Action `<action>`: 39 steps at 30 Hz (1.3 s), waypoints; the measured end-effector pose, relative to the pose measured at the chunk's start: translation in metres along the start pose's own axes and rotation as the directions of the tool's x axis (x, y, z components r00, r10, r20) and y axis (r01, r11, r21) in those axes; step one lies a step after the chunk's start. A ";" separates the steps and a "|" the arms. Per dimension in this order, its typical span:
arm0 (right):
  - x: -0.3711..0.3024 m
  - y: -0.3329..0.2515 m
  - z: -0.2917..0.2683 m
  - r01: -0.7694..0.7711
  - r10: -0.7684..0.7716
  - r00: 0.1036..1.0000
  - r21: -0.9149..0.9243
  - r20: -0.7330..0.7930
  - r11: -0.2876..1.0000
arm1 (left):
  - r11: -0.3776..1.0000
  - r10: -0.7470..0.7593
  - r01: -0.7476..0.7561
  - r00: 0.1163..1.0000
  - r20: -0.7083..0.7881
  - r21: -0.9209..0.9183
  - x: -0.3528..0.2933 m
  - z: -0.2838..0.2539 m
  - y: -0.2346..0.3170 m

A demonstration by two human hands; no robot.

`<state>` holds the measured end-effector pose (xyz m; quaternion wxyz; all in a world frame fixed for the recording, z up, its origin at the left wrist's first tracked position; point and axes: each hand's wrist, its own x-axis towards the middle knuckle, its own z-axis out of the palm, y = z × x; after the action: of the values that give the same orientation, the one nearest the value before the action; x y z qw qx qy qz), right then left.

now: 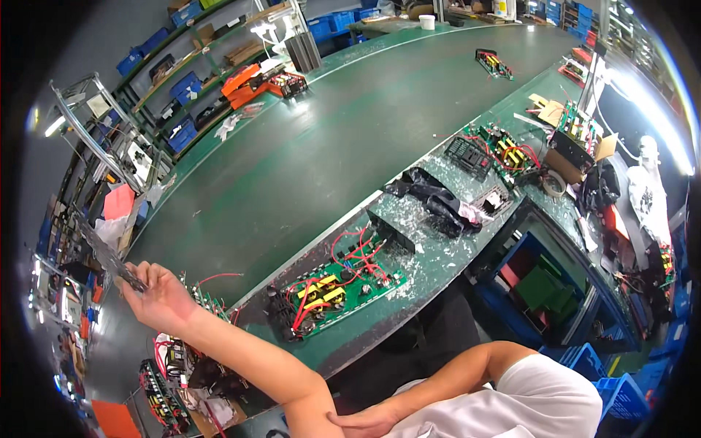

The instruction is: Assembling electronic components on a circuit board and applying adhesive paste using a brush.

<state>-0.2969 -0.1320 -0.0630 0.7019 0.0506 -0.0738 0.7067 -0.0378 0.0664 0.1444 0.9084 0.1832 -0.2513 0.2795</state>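
Observation:
My left hand is stretched out to the far left, its fingers closed on one end of a dark, thin, flat strip. The strip slants up and away from the fingers, and its exact kind is unclear. Low in the picture, my right hand lies against my left upper arm with the visible finger straight and nothing seen in it; its lower part is cut off. In front of me on the green bench lies a long green circuit board with yellow-wrapped coils, red wires and a dark end plate.
A wide green conveyor belt runs beyond the bench, with one circuit board far along it. Black plastic wrap, white scraps and more boards crowd the right. Below the bench edge stands a blue bin. More wired boards sit lower left.

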 end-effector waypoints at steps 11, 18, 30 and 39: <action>-0.003 -0.042 -0.013 0.115 -0.319 0.857 -0.452 -0.405 0.885 | 0.964 -0.157 0.170 0.984 -0.080 0.204 -0.059 0.014 -0.061; 0.000 -0.099 0.002 0.400 -0.708 0.703 -0.787 -0.065 0.470 | 0.848 -0.484 0.520 0.839 -0.249 0.103 -0.114 0.006 -0.099; -0.053 -0.115 0.010 0.232 -0.798 0.574 -0.897 -0.187 0.377 | 0.656 -0.460 0.487 0.864 -0.205 0.577 -0.134 -0.051 -0.099; -0.141 -0.167 0.117 -0.649 -0.737 0.150 -0.497 0.659 -0.576 | 0.319 -0.516 -0.127 0.808 0.284 0.939 -0.148 -0.057 -0.095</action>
<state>-0.1321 -0.2909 0.0331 0.4333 -0.8182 -0.1934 -0.3247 -0.0674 -0.0418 -0.0025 0.5520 0.7679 -0.2652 0.1881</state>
